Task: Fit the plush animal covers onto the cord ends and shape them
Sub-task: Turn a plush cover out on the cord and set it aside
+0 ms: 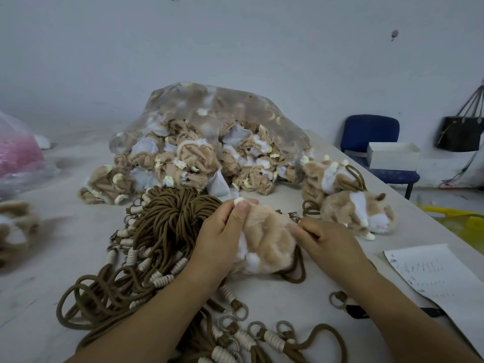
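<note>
Left grip (222, 239), right grip (327, 242), plush cover (267, 231) pinched between them

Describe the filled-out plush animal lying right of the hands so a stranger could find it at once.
Start at the big clear plastic bag on the table. From its right end come toward the person: the plush animal lies just past the right hand. Unlike the crumpled covers spilling from the bag, it is plump and smooth, with a white face stripe.
</note>
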Motion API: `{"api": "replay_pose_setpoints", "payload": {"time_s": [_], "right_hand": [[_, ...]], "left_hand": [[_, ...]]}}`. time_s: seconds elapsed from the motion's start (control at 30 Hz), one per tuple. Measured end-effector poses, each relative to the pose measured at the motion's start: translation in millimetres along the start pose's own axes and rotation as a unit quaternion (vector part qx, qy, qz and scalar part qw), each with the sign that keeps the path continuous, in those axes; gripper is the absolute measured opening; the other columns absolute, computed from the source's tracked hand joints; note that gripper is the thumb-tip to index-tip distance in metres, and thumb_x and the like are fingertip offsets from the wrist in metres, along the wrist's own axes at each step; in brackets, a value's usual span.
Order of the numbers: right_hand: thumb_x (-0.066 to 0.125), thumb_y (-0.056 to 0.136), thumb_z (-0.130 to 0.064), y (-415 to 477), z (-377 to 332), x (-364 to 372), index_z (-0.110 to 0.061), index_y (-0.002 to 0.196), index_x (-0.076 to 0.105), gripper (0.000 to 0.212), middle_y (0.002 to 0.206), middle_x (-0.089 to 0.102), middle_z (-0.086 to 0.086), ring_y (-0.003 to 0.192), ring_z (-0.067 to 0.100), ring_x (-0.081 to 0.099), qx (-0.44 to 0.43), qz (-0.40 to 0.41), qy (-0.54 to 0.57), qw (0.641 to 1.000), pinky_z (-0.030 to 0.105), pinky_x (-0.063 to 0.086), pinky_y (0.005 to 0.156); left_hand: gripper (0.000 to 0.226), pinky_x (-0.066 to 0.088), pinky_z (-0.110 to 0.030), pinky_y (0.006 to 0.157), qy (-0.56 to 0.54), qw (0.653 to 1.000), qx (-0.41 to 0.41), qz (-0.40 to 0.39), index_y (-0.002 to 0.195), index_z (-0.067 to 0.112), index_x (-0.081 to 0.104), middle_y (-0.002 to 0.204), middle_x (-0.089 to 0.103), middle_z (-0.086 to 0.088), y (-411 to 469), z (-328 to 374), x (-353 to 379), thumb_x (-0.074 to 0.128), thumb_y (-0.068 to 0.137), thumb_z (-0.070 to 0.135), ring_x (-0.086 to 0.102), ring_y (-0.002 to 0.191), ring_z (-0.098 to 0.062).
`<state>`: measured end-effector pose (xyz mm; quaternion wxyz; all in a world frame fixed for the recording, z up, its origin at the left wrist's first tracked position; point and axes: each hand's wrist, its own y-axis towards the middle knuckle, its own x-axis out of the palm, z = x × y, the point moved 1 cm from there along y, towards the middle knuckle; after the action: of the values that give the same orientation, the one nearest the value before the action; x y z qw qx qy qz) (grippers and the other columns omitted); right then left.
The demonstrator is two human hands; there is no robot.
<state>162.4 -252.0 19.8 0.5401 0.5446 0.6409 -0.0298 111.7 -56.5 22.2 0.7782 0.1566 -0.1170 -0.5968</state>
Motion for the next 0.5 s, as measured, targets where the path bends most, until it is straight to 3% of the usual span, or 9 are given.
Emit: {"api": "replay_pose_setpoints", "payload": {"time_s": [0.23, 0.4, 0.5], "right_hand": [[0.036, 0.09, -0.064, 4.9, -1.9, -13.5, -0.02, 0.055, 0.048, 0.058, 0.049, 0.043, -0.008, 0.045, 0.008, 0.043, -0.078, 0.041, -0.112, 0.99, 0.017, 0.029, 0.043], [0.041, 0.089, -0.057, 1.3, -11.7, 1.4, -0.037, 0.058, 0.037, 0.037, 0.048, 0.04, -0.015, 0.052, 0.003, 0.047, -0.036, 0.012, -0.016, 0.999, 0.014, 0.031, 0.048], [0.051, 0.092, -0.039, -0.3, -12.8, 7.5, -0.033, 0.057, 0.041, 0.036, 0.052, 0.048, -0.013, 0.053, 0.003, 0.047, -0.016, 0.0, 0.043, 0.999, 0.015, 0.032, 0.05]], "left_hand": [[0.038, 0.05, -0.011, 0.07, 0.003, 1.0, -0.007, -0.014, 0.088, 0.027, 0.075, 0.083, 0.075, 0.007, 0.7, 4.8, -5.3, 0.04, 0.102, 0.036, 0.069, 0.083, -0.003], [0.051, 0.054, -0.017, 0.069, 0.011, 0.999, -0.007, -0.044, 0.085, 0.024, 0.072, 0.08, 0.073, -0.002, -5.2, 4.4, 1.9, 0.039, 0.089, 0.063, 0.069, 0.077, -0.006], [0.04, 0.053, -0.018, 0.069, 0.037, 0.997, -0.001, -0.063, 0.087, 0.031, 0.065, 0.083, 0.071, -0.002, -4.7, 3.8, 6.9, 0.039, 0.087, 0.061, 0.068, 0.074, -0.006]]}}
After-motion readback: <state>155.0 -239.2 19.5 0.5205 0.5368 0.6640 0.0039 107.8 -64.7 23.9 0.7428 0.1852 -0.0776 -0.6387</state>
